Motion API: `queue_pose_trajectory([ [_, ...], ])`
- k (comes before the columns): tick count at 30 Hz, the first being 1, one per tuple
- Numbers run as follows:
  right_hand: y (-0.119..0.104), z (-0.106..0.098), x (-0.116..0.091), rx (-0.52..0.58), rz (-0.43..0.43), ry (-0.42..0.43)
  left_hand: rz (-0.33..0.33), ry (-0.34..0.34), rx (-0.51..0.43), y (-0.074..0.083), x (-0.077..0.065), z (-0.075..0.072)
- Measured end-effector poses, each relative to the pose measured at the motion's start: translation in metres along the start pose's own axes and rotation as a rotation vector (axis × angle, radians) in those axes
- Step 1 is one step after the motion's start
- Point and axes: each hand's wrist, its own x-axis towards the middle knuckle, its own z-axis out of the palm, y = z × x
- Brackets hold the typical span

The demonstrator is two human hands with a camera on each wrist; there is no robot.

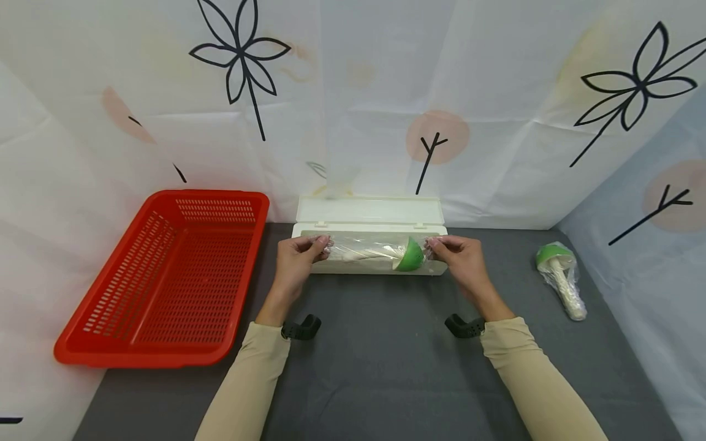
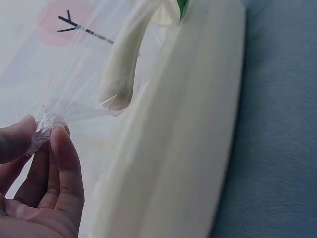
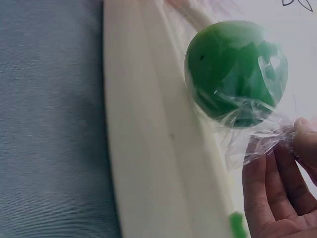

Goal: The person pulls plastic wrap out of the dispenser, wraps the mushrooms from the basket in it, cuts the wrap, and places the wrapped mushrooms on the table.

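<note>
A toy mushroom with a green cap (image 1: 410,255) and a pale stem (image 2: 124,64) lies lengthwise inside clear plastic wrap (image 1: 361,246). My left hand (image 1: 294,263) pinches the gathered wrap at the stem end, between thumb and fingers. At the cap end, my right hand (image 1: 464,262) pinches the other bunched end; the right wrist view shows the rounded green cap (image 3: 235,72) close to those fingers. Directly under the wrapped mushroom is a long white wrap dispenser box (image 1: 375,269), its lid (image 1: 369,210) standing up at the back.
A red slotted plastic basket (image 1: 223,349) stands on the left of the dark grey table (image 1: 380,367). Another green-capped mushroom (image 1: 562,278), wrapped in clear film, lies at the far right. A patterned white cloth (image 1: 364,79) hangs right behind the box.
</note>
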Motion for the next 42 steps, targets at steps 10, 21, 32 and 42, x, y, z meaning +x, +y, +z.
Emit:
queue_pose_trajectory([
  [10, -0.041, -0.004, 0.019, 0.133, -0.115, -0.008, 0.069, -0.029, -0.034, 0.040, 0.014, 0.006],
  [21, -0.074, -0.005, 0.027, 0.205, -0.202, 0.013, 0.162, -0.032, -0.063, 0.076, 0.018, 0.008],
  [32, -0.099, -0.006, 0.026, 0.190, -0.254, 0.061, 0.231, -0.040, -0.101, 0.097, 0.017, 0.011],
  [42, -0.112, -0.007, 0.023, 0.225, -0.287, 0.054, 0.252, -0.042, -0.147, 0.108, 0.013, 0.012],
])
